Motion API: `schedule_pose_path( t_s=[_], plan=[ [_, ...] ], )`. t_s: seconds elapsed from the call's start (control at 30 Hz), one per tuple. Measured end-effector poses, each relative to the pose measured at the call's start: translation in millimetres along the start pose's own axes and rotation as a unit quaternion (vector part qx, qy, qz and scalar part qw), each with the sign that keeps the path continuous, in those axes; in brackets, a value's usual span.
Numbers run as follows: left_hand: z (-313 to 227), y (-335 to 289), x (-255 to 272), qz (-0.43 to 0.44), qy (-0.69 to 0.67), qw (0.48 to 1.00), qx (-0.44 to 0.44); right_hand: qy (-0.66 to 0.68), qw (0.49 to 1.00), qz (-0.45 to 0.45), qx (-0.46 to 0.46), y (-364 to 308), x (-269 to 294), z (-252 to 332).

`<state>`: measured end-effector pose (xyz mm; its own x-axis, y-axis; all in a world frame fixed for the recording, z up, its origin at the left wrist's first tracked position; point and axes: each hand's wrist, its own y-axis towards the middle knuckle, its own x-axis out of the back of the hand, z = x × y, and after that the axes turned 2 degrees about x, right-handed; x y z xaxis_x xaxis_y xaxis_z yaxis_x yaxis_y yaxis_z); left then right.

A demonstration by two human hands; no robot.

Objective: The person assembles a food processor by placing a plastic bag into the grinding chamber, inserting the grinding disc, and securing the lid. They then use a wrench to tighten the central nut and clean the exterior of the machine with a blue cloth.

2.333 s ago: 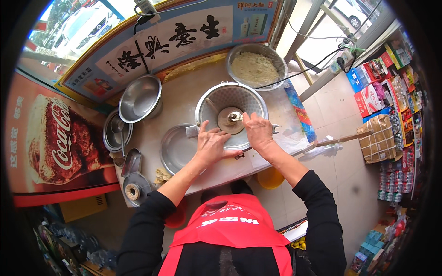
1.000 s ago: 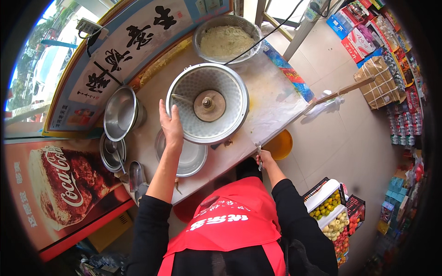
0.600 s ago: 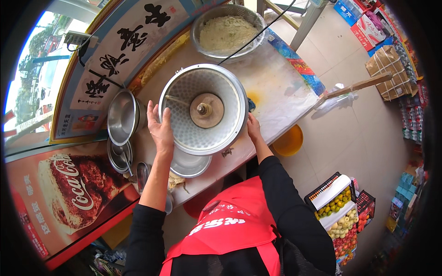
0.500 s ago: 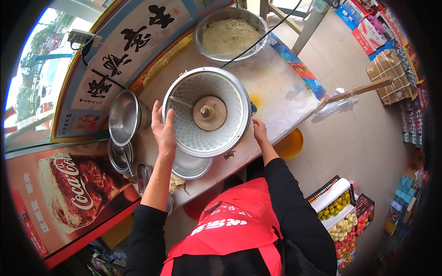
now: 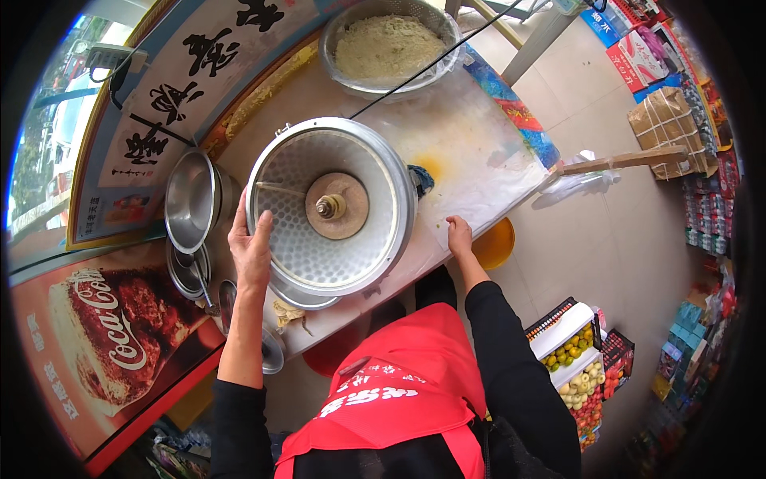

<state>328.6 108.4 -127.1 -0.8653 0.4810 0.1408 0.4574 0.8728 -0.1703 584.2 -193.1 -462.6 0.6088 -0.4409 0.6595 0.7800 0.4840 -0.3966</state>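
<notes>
A round metal drum (image 5: 375, 191) with a dimpled inner wall tilts toward the left and toward me on the table. At its middle a threaded shaft stands on a brown disc (image 5: 351, 215). My left hand (image 5: 252, 249) grips the drum's left rim, thumb over the edge and fingers along the outside. By the table's front edge, apart from the drum, my right hand (image 5: 459, 236) is loosely curled, with nothing visible in it. A metal bowl (image 5: 299, 298) lies partly hidden beneath the drum. A dark blue cloth-like piece (image 5: 420, 180) shows at the drum's right side.
A perforated basin (image 5: 447, 64) of pale, moist-looking mash stands at the back. Metal bowls (image 5: 190, 199) stack at the left, before a framed sign (image 5: 120, 207). A black cord (image 5: 415, 73) crosses above the table (image 5: 479, 152). A yellow bucket (image 5: 496, 246) and fruit crates (image 5: 586, 351) stand at the right.
The drum has tipped toward the left and toward me, showing more of its right outer wall and covering more of the bowl below. My right hand has come away from the drum's right side.
</notes>
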Motion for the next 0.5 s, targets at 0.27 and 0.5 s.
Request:
schedule_pose_path(
  t_s=[0.27,0.5],
  plan=[
    [28,-17,78,-0.036,-0.063,0.994,0.085,-0.060,0.952,-0.050,0.296,43,-5,66],
    [54,-25,117,-0.069,-0.078,0.990,0.100,-0.147,0.862,0.005,0.486,94,-30,71]
  ],
)
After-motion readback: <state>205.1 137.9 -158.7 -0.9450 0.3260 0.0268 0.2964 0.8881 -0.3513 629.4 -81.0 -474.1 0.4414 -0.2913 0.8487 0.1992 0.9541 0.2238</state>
